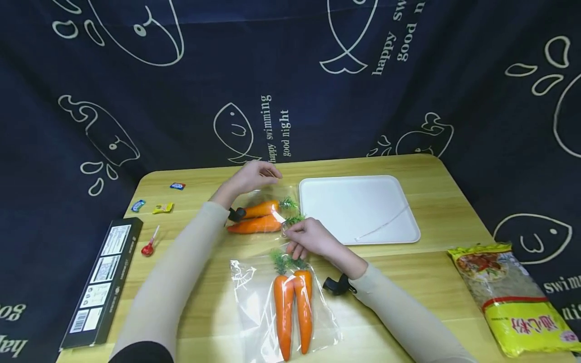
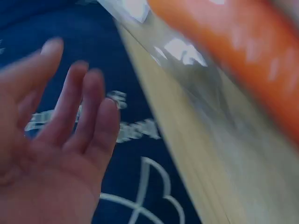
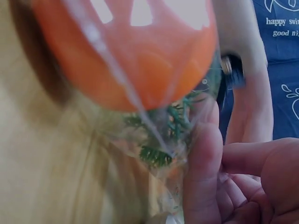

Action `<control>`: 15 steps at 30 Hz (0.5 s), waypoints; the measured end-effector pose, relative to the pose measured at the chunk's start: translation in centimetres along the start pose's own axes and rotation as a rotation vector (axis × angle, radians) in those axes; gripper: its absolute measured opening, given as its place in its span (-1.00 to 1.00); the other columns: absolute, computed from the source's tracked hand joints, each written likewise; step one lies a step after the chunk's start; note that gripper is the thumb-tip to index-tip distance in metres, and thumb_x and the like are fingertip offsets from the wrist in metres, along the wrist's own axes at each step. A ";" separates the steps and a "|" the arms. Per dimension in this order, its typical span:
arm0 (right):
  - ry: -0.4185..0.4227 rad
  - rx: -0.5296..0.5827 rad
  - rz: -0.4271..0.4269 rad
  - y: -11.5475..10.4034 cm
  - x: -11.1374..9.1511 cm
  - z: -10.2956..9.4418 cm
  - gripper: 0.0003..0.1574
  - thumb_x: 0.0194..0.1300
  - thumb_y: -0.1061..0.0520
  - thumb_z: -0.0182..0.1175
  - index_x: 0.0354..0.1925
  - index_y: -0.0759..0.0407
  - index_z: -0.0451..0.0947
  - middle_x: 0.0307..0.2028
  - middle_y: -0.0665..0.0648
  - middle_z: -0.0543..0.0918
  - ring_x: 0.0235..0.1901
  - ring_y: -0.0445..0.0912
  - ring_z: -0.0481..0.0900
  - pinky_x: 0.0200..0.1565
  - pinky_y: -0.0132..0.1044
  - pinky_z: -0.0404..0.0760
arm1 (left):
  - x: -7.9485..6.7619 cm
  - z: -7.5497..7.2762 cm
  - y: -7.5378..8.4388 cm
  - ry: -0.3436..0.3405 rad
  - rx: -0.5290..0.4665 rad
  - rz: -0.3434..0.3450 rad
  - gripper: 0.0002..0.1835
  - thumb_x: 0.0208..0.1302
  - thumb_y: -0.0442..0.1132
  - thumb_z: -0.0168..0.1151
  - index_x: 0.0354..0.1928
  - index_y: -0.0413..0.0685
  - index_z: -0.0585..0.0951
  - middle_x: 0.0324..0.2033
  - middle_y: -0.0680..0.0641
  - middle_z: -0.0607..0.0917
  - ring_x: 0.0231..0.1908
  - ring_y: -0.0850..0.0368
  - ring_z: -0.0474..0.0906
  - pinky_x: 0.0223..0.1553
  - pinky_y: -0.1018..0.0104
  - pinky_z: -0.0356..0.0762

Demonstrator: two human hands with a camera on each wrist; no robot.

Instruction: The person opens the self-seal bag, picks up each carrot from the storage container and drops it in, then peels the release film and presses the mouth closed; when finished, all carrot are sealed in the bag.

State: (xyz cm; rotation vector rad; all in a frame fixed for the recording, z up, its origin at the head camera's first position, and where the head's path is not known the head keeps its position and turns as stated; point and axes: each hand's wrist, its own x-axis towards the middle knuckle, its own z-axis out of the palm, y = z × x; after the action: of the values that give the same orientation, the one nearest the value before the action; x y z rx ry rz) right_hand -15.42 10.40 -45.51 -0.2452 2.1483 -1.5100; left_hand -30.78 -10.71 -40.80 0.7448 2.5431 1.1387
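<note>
A dark blue printed fabric curtain (image 1: 317, 126) hangs behind the wooden table (image 1: 431, 287). Near the middle, two long orange carrots (image 1: 284, 312) lie in a flat clear plastic bag (image 1: 254, 307), tops toward the far side. Beyond it, a second clear plastic bag holds another orange carrot pair (image 1: 258, 224), tops right. Right of that stands a white rectangular tray (image 1: 349, 201); a thin clear strip (image 1: 383, 224) seems to lie in it. A yellow noodle packet (image 1: 517, 302) lies near right, a long black box (image 1: 102, 282) near left, a red lollipop (image 1: 147, 249) just right of the box.

Wood-grain table (image 1: 436, 282), probably cloth backdrop (image 1: 313, 106)
</note>
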 end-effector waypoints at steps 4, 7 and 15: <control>-0.016 -0.001 0.005 -0.2 -0.2 0.2 -0.63 0.49 0.08 0.11 0.01 0.34 0.65 -0.48 0.22 0.76 -0.61 -0.02 0.71 -0.54 -0.17 0.71 | 3.2 0.2 -1.7 -0.252 0.040 -0.010 -0.79 0.34 -0.23 0.32 -0.04 -0.10 0.71 0.02 -0.04 0.73 0.12 0.00 0.61 0.26 0.10 0.50; -0.026 0.002 0.006 -0.3 -0.2 0.4 -0.63 0.49 0.09 0.11 0.01 0.35 0.65 -0.49 0.21 0.76 -0.62 -0.02 0.71 -0.55 -0.16 0.71 | 4.4 0.8 -2.7 -0.355 0.011 -0.035 -0.81 0.35 -0.21 0.31 -0.05 -0.07 0.71 0.01 -0.02 0.73 0.11 0.06 0.61 0.25 0.15 0.52; -0.006 0.000 0.017 -0.4 -0.5 -0.2 -0.61 0.49 0.07 0.11 0.04 0.35 0.64 -0.49 0.20 0.76 -0.62 -0.03 0.71 -0.55 -0.17 0.71 | 5.8 1.6 -2.5 -0.352 -0.034 -0.071 -0.83 0.30 -0.19 0.35 -0.11 -0.04 0.75 -0.16 0.00 0.78 -0.20 0.09 0.63 -0.06 0.27 0.65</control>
State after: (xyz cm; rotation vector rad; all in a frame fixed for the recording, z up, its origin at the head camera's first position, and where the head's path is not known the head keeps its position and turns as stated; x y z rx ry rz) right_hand -15.11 10.62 -44.93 -0.2303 2.1407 -1.4974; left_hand -35.83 -7.93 -43.90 0.7633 2.2327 0.9322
